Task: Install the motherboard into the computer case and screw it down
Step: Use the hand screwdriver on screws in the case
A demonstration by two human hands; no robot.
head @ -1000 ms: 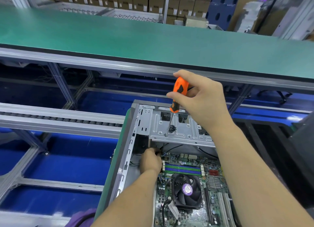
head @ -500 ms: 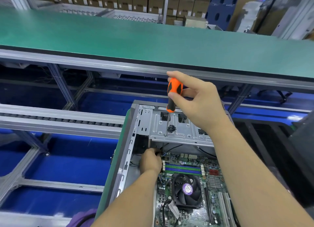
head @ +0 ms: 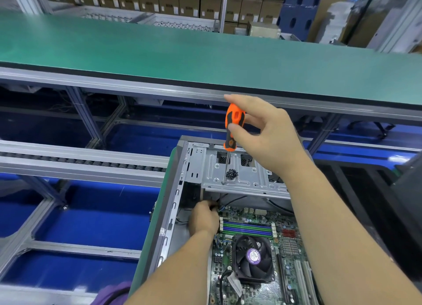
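An open grey computer case lies in front of me with the green motherboard inside it. My right hand pinches the orange-and-black screwdriver upright; its tip rests on the metal drive bay plate, beside a small pile of black screws. My left hand reaches into the case at the board's far left corner, fingers curled around a dark cable or small part that I cannot make out.
A black CPU fan with a purple label sits on the board, with blue and green memory slots behind it. A green workbench runs across beyond the case. A roller conveyor rail lies to the left.
The screwdriver has shifted slightly left and stands more upright, its tip now left of the screw pile. My left hand has stayed at the board's corner.
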